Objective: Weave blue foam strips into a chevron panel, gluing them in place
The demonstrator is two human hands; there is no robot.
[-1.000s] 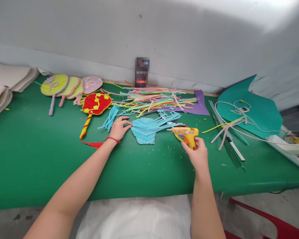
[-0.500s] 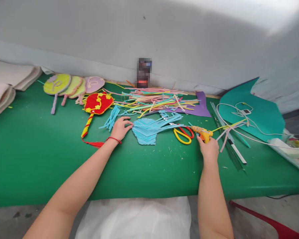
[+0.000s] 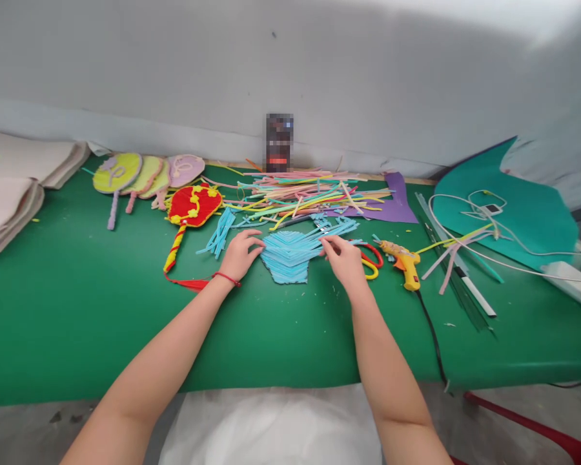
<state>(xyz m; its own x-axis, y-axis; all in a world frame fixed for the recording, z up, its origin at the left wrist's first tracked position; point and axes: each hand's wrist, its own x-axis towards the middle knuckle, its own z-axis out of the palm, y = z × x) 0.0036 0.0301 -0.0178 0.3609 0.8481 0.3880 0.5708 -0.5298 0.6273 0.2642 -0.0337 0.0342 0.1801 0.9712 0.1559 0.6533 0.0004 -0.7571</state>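
A panel (image 3: 285,268) covered with light-blue pipe cleaners in a V pattern lies on the green table, with loose ends fanning out to its right. My left hand (image 3: 242,255) rests at the panel's left edge, fingers apart and touching that side. On the right, my right hand (image 3: 345,259) pinches blue pipe cleaner ends (image 3: 314,244) between thumb and fingers. A yellow hot glue gun (image 3: 407,263) lies right of that hand. Scissors (image 3: 370,266) with red and yellow handles are partly hidden behind it. Short blue pipe cleaners (image 3: 219,232) sit behind my left hand.
A pile of coloured pipe cleaners (image 3: 300,195) lies at the back, before a propped phone (image 3: 279,143). Left stands a red fan (image 3: 193,205) with several pastel fans (image 3: 117,173) behind. A white cable (image 3: 433,219) crosses a teal sheet (image 3: 537,206) at right.
My right hand has let go of the glue gun, leaving it on the table, and moved left to the blue pipe cleaners. My left hand stays at the panel's left edge.
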